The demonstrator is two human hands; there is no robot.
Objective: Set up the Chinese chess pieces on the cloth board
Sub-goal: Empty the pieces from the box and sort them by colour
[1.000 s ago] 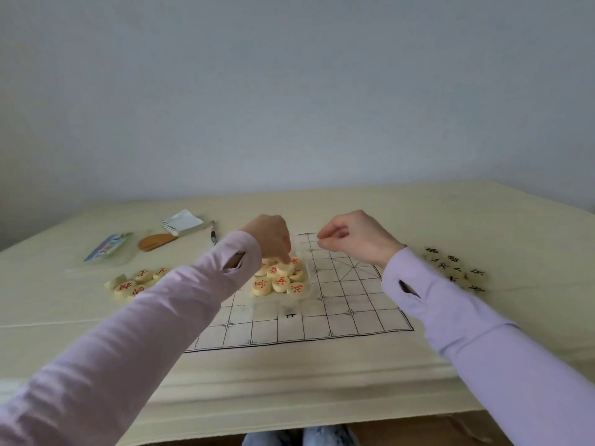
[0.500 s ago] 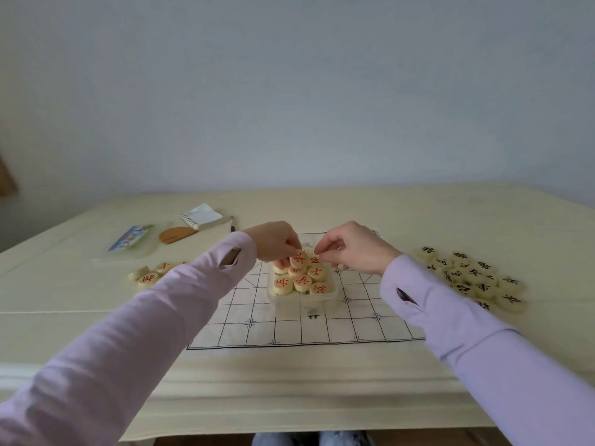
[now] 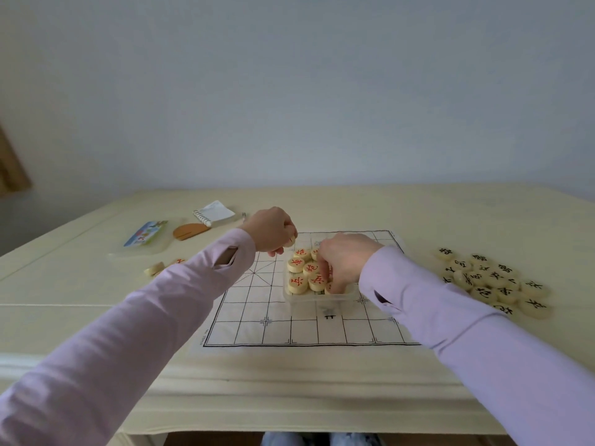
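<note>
The white cloth board (image 3: pixel 257 329) with black grid lines lies on the table. A clear plastic box (image 3: pixel 291 299) stands on its middle, holding several cream pieces with red characters (image 3: pixel 297 284). My left hand (image 3: pixel 272 231) hovers just left of the box, fingers closed on one piece. My right hand (image 3: pixel 344 262) reaches down into the box's right side, fingertips among the pieces; what it grips is hidden. A pile of black-character pieces (image 3: pixel 492 281) lies right of the board. A few red pieces (image 3: pixel 156 268) lie to the left, partly behind my sleeve.
At the back left lie the clear box lid with a colourful card (image 3: pixel 146 235), a brown rounded object (image 3: pixel 190 231), a spiral notepad (image 3: pixel 214 214) and a pen (image 3: pixel 243 216). The cream tablecloth's front edge (image 3: pixel 289 381) runs near me.
My left hand has lifted a piece out of the box and drawn left. My right hand has dipped down into the box. The view shifted right and down.
</note>
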